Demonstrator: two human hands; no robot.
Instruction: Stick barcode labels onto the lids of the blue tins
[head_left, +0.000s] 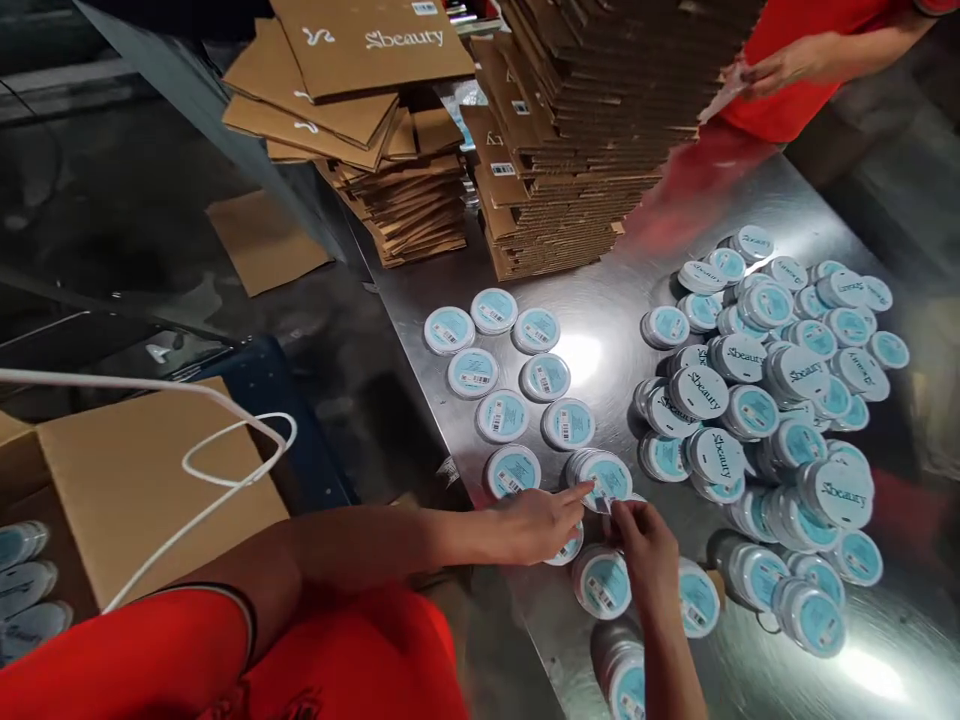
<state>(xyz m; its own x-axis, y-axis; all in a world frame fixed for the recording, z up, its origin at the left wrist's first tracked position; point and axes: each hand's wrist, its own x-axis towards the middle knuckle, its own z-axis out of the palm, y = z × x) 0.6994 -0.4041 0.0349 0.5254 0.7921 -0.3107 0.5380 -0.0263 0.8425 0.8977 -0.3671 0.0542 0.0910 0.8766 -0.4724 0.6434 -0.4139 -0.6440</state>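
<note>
Right hand point(646, 548) pinching a small pale tab point(603, 503) beside a round tin point(610, 478)

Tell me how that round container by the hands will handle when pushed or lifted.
The round container is probably light for its size, since it looks like a thin, shallow tub. It would likely slide easily on the shiny steel table. Stood on its edge, it would probably roll, as its rim is circular.
</note>
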